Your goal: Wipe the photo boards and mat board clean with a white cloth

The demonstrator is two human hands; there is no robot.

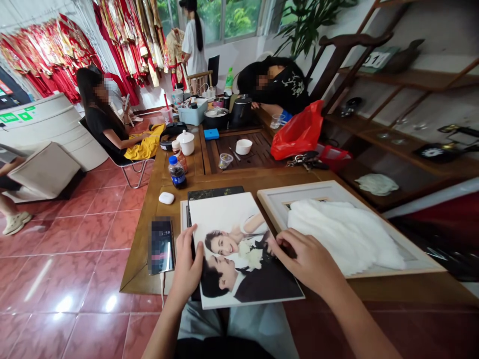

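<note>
A large printed photo of a couple [224,219] lies at the near edge of the wooden table [147,239], overhanging toward me. My left hand [189,267] grips its left edge, thumb on top and fingers curled under. My right hand [305,259] rests on its right edge with fingers bent and pressed on the print. Under the photo a dark board [215,193] and a pale frame edge show. A framed picture [374,224] with a white dress image lies just to the right of my right hand.
A phone [161,245] with a cable lies left of the photo, a white earbud case [166,198] and a blue-capped bottle [176,172] beyond. Further back are a red bag [297,132], cups, a pot and a tea tray. Three people sit or stand behind; shelves stand right.
</note>
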